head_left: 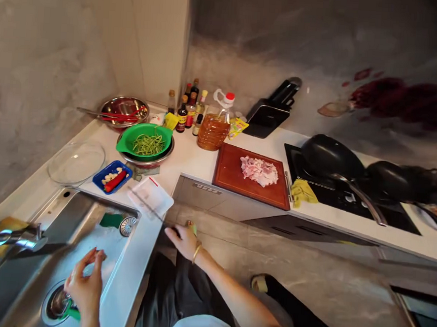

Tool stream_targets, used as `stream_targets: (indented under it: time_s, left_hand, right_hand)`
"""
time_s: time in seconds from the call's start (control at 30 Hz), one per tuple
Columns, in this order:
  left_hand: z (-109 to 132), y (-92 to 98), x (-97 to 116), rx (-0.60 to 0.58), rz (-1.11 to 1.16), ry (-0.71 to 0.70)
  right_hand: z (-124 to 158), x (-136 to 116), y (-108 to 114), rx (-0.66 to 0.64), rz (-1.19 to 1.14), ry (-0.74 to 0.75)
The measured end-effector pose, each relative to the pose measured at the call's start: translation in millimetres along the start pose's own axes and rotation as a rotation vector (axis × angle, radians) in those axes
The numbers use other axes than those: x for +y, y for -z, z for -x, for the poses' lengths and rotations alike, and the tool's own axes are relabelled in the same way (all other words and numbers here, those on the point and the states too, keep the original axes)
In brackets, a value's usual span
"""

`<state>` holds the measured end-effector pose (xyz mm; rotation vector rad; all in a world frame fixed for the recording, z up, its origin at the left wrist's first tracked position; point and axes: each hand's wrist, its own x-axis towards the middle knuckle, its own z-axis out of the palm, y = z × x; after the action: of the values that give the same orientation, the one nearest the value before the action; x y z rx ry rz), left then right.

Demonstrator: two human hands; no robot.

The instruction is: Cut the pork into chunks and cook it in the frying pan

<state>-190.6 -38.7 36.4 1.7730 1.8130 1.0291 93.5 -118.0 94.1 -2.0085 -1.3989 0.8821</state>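
My right hand (pixel 184 241) is closed round the dark handle of a knife (pixel 145 204). Its thin blade, seen nearly edge-on, points left over a white tray (pixel 160 199) at the counter's corner. Above the sink (pixel 89 224) my left hand (pixel 85 281) is pinched, thumb and fingers together at a small brownish thing too unclear to name. Under that hand, a green-handled item (pixel 71 311) lies by the drain. A blue tray (pixel 108 189) beyond the sink carries a red chili pepper (pixel 115 181) and peeled garlic cloves (pixel 109 177).
Green beans (pixel 148 144) fill a green colander (pixel 125 145). Meat pieces (pixel 258 171) lie on a brown cutting board (pixel 232 184). Behind stand an oil jug (pixel 213 132), several sauce bottles and a knife block (pixel 267 118). A wok (pixel 332 155) rests on the stove; the faucet (pixel 21 239) juts over the sink.
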Motion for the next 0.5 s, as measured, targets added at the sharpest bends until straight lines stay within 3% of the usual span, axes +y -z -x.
stream_targets:
  time_s: [0.1, 0.23, 0.3, 0.4, 0.5]
  left_hand:
    - [-0.9, -39.3, 75.6, -0.119, 0.138, -0.12]
    - [2.7, -105.6, 171.8, -0.316, 0.359, -0.215]
    - [11.2, -153.1, 217.4, -0.457, 0.425, -0.181]
    - [37.2, -241.4, 280.7, -0.659, 0.496, -0.093]
    - [73.2, -332.4, 331.7, -0.739, 0.527, -0.028]
  right_hand:
    - [13.8, 44.8, 58.5, 0.174, 0.017, -0.144]
    - [31.1, 107.9, 131.9, 0.289, 0.069, -0.275]
    - [37.7, 139.4, 163.8, 0.317, 0.078, -0.314]
    - [40.1, 186.1, 203.3, 0.315, 0.069, -0.349]
    - [33.0, 230.4, 231.3, 0.273, 0.085, -0.388]
